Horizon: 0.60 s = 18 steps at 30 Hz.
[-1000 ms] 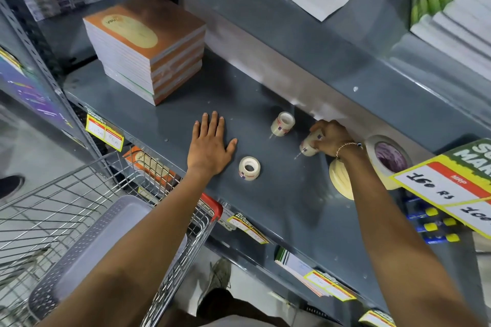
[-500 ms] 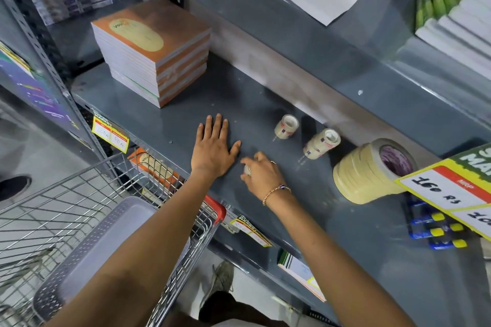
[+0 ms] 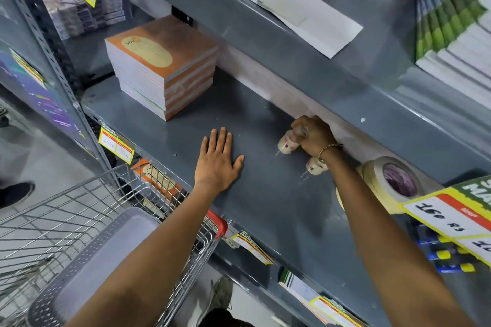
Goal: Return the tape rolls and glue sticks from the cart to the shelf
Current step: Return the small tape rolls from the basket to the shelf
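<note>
My right hand is far back on the grey shelf, closed on a small white tape roll that lies tilted on the shelf surface. A second short stack of small tape rolls sits just right of it, partly under my wrist. To the right lies a stack of wide masking tape rolls on its side. Blue glue sticks with yellow caps lie at the far right under a price card. My left hand rests flat on the shelf, fingers spread, holding nothing.
A stack of orange notebooks stands at the shelf's left. The upper shelf overhangs the back. A wire cart with a grey plastic basket stands below left. Price cards hang at the right.
My right hand took the small tape roll that lay beside my left hand and carried it to the back of the shelf, to the other small rolls. My left hand stayed put.
</note>
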Tool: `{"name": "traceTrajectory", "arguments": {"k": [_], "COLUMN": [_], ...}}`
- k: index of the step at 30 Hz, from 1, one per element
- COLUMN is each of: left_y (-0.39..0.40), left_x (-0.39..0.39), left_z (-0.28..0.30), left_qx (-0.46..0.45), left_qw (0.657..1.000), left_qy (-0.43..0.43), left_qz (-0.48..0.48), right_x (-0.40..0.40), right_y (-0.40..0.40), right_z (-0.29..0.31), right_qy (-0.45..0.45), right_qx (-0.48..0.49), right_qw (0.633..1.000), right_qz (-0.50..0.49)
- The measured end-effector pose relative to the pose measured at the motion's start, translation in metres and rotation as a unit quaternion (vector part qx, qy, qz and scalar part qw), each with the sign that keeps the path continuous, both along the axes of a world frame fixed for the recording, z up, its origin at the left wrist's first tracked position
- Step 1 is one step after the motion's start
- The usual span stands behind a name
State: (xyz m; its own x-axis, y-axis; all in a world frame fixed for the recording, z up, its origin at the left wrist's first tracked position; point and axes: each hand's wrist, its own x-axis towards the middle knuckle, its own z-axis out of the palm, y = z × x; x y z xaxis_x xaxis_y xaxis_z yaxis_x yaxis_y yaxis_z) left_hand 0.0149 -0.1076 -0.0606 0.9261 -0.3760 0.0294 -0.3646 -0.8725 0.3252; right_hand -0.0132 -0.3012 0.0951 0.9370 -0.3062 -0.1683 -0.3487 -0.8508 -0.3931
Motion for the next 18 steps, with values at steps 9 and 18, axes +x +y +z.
{"name": "traceTrajectory", "arguments": {"k": [9,18], "left_y": [0.000,0.001], "left_x": [0.000,0.000], "left_z": [0.001,0.001], "left_qx": [0.004,0.013], "left_qw": [1.000,1.000], "left_qy": [0.013,0.012], "left_qz": [0.000,-0.009], "right_x": [0.017,0.020], "right_y": [0.002,0.000], "right_z": [-0.009,-0.011], "right_qy": [0.095,0.119], "right_qx": [-0.018,-0.016], "right_qw": [0.995,0.992], "right_qz": [0.029,0.046]}}
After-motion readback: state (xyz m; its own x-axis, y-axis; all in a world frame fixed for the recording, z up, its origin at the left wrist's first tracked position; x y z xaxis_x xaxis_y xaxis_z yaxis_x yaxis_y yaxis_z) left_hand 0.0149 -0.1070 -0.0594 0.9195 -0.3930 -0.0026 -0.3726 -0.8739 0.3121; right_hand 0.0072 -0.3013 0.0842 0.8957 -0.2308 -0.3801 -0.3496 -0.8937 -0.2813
